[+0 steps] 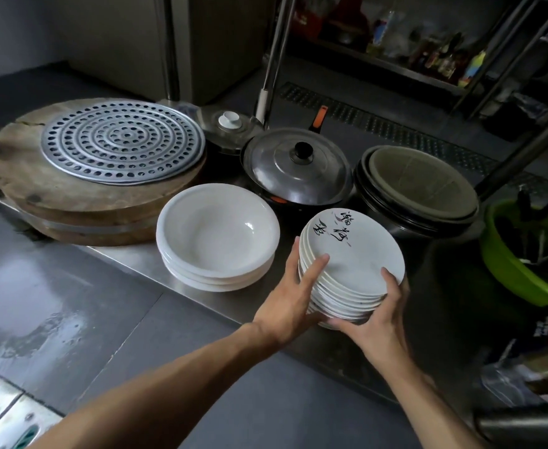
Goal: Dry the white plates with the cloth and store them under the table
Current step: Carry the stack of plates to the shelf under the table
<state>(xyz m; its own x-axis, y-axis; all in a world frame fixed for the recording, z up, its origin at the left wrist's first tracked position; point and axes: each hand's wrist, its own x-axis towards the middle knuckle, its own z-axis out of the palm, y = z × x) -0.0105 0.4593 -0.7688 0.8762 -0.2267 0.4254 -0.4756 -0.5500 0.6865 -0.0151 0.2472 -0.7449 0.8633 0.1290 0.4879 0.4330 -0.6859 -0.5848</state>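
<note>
A tilted stack of several white plates (357,264), the top one marked with black brush writing, is held between both my hands over the front edge of a low steel shelf (130,257). My left hand (293,299) grips its left side, thumb on the top plate. My right hand (376,319) holds it from below and the right, thumb on the rim. A second stack of deep white plates (217,234) stands on the shelf to the left. No cloth is in view.
On the shelf behind stand a round wooden block (71,196) with a perforated metal steamer tray (123,140), a lidded black wok (298,170), a pressure-cooker lid (230,124) and nested dark basins (418,196). A green basin (522,273) sits right. Wet grey floor (55,312) lies below.
</note>
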